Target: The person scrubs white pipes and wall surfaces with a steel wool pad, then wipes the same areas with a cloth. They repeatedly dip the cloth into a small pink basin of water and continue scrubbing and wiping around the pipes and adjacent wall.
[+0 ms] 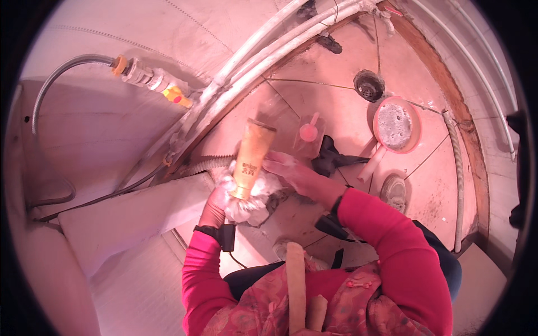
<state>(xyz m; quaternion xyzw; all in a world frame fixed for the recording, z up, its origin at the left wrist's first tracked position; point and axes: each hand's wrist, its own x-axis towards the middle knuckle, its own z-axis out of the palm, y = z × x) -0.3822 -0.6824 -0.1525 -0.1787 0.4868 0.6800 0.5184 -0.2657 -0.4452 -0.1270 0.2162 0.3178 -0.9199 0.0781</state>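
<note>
My left hand (pixel 215 204) is closed on a bunched white cloth (pixel 251 210), wet or soapy in look. Over the cloth lies a gold squeeze tube (pixel 253 153), its cap end down by my left fingers and its flat end pointing away; it bears writing. I cannot tell whether the left fingers also grip the tube. My right hand (pixel 292 171) is stretched out flat beside the tube and above the cloth's right edge, with nothing seen in it. Both wrists wear black straps.
A pink dipper (pixel 397 126) of foamy liquid stands near a floor drain (pixel 369 85). Close by are a clear container with a pink scoop (pixel 309 132), dark cloth (pixel 332 157) and my shoe (pixel 394 193). Pipes (pixel 252 54), a yellow-handled valve (pixel 176 95) and corrugated hoses (pixel 454 180) run along the walls.
</note>
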